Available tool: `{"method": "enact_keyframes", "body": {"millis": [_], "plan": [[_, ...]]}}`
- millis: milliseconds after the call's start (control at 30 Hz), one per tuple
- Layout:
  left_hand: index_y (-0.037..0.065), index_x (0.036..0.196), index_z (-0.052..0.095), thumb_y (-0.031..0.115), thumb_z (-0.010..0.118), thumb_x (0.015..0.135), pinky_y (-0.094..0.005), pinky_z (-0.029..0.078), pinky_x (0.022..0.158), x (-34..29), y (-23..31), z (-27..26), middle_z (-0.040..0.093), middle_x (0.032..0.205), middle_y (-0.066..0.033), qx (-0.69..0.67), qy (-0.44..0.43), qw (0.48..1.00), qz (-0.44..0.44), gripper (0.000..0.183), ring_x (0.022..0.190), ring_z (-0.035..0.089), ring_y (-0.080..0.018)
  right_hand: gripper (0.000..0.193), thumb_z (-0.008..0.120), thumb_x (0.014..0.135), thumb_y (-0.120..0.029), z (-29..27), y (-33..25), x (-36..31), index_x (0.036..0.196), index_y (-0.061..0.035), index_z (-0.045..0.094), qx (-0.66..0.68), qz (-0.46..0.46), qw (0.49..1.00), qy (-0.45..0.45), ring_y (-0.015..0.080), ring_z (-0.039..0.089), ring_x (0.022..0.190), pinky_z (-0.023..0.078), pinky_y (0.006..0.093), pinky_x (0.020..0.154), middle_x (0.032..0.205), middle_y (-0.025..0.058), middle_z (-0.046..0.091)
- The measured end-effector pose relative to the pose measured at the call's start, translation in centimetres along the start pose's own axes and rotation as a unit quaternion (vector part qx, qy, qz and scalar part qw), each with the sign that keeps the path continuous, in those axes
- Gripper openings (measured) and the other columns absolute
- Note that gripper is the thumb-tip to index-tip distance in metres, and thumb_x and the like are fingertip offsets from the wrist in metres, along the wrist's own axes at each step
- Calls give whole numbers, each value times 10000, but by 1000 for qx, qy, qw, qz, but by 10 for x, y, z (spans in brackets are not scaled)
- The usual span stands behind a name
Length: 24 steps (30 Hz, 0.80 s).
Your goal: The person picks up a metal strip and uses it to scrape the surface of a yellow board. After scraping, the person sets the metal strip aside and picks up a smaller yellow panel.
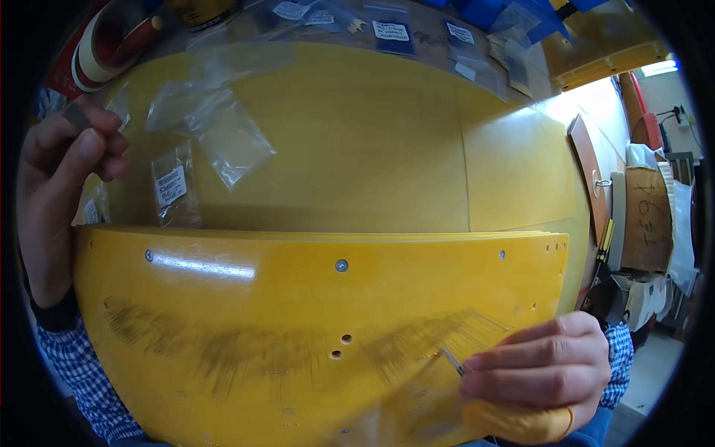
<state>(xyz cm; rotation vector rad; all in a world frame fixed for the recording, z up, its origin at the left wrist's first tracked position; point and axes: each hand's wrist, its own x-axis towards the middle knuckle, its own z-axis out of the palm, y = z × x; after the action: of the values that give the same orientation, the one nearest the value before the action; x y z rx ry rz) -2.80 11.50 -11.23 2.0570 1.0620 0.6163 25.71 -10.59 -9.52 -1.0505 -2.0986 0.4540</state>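
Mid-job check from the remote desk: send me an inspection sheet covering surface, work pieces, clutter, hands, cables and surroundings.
Surface: tan worktop, with a seam toward the right.
Work pieces: large yellow board at the near side, with screws, two holes and fine dark lines; wires or marks, cannot tell.
Clutter: clear plastic bags and a labelled bag beyond the board, left.
Left hand: raised, pinching a small dark piece, kind unclear.
Right hand: holding a thin metal tool over the board.
Cables: dark cord by the wall, upper right.
Surroundings: cardboard box at right.
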Motion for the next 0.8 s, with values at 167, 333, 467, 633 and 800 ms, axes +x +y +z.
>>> {"method": "enact_keyframes", "body": {"millis": [167, 333, 467, 633, 800], "plan": [[42, 933, 616, 192, 553, 877, -212, 477, 675, -1, -5, -4, 591, 817, -40, 29, 5, 1000, 2, 172, 688, 575, -83, 154, 548, 810, -159, -8, 3, 1, 853, -39, 635, -136, -83, 987, -40, 187, 633, 737, 477, 260, 657, 868, 101, 660], [44, 937, 615, 200, 555, 878, -211, 476, 680, -2, -2, -3, 589, 819, -39, 42, 13, 999, 6, 177, 697, 572, -83, 140, 536, 810, -143, -11, 8, 2, 861, -72, 646, -167, -175, 967, -77, 148, 630, 748, 459, 236, 686, 883, 69, 665], [48, 948, 612, 204, 552, 881, -213, 476, 681, 1, -1, -1, 588, 822, -39, 4, -6, 1000, 9, 180, 699, 570, -84, 140, 555, 793, -154, -16, 5, 7, 861, -75, 649, -191, -170, 963, -86, 143, 623, 751, 455, 228, 692, 886, 56, 662], [49, 948, 615, 205, 553, 880, -213, 479, 682, 1, 1, -1, 592, 822, -40, 12, -9, 1000, 15, 180, 697, 576, -84, 132, 584, 775, -167, -9, 8, 5, 845, -70, 641, -224, -195, 951, -85, 156, 615, 720, 460, 237, 678, 862, 55, 658], [51, 941, 620, 206, 555, 879, -213, 484, 676, -1, 0, 0, 599, 809, -41, 29, 6, 999, 10, 180, 682, 581, -84, 135, 599, 760, -157, 3, -2, 0, 833, -46, 623, -43, -13, 999, 18, 156, 603, 687, 457, 251, 619, 847, 71, 653]]}}
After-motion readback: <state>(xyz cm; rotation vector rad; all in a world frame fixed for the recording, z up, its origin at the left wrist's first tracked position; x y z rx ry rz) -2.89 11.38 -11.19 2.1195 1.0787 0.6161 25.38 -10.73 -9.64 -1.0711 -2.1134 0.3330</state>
